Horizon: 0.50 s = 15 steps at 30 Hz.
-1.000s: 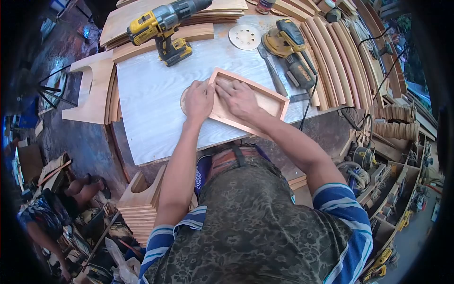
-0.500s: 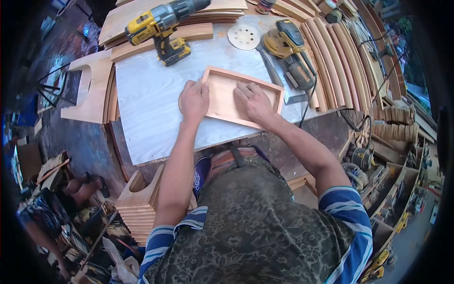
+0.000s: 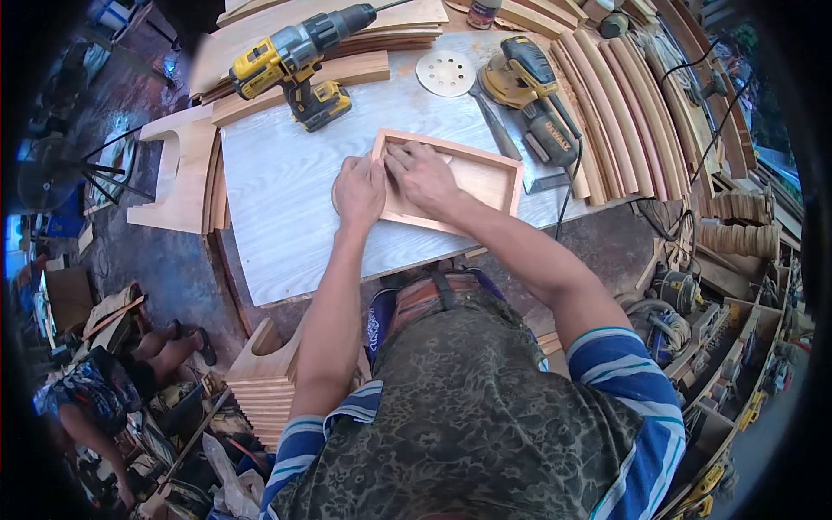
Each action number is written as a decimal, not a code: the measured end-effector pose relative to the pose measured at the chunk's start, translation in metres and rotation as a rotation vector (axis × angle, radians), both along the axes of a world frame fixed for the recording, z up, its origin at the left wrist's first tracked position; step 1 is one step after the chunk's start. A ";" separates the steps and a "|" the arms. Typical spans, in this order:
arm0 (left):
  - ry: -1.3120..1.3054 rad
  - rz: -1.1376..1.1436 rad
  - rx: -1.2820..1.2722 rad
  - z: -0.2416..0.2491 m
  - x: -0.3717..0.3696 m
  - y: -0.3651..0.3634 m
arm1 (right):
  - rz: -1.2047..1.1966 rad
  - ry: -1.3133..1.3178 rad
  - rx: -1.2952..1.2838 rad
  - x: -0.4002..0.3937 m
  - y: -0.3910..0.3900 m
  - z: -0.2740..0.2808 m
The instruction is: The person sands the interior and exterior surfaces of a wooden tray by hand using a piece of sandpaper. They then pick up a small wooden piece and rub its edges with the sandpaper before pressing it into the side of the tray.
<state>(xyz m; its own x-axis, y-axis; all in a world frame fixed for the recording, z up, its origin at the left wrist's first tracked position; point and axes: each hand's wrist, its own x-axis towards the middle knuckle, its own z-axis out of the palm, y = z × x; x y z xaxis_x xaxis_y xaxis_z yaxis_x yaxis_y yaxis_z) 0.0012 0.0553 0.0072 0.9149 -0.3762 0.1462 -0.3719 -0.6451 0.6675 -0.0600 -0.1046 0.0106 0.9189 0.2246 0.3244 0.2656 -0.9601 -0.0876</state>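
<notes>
A shallow rectangular wooden tray (image 3: pixel 490 184) with low raised sides lies at a slant on the pale work surface. My left hand (image 3: pixel 360 192) is closed around its left end, thumb along the rim. Inside the tray, my right hand (image 3: pixel 422 178) presses down near the left end with fingers bent. Whatever lies under those fingers is hidden; a small pale edge shows beside them.
Behind the tray stands a yellow cordless drill (image 3: pixel 299 65). A perforated sanding disc (image 3: pixel 445 73) lies beside a corded sander (image 3: pixel 530 95) and a metal square (image 3: pixel 496 126). Curved wooden strips (image 3: pixel 598 113) line the right side. Another person (image 3: pixel 95 381) is low at the left.
My right hand has slid left inside the tray, from its middle toward my left hand. The left hand keeps its hold on the tray's end. The view has shifted slightly.
</notes>
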 end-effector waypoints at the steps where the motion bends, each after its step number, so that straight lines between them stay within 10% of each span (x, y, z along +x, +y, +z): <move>1: -0.024 0.008 -0.013 -0.003 -0.001 0.000 | 0.004 0.009 0.003 -0.008 -0.004 0.001; 15: -0.066 0.014 -0.072 -0.007 -0.004 -0.002 | 0.017 -0.002 0.048 -0.020 -0.025 -0.006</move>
<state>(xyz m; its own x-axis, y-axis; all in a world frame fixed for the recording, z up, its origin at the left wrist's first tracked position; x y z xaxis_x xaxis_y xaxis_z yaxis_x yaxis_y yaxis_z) -0.0031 0.0532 -0.0001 0.9076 -0.3496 0.2324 -0.4077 -0.6022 0.6864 -0.0800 -0.1299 0.0042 0.9144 0.2238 0.3373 0.2816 -0.9503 -0.1329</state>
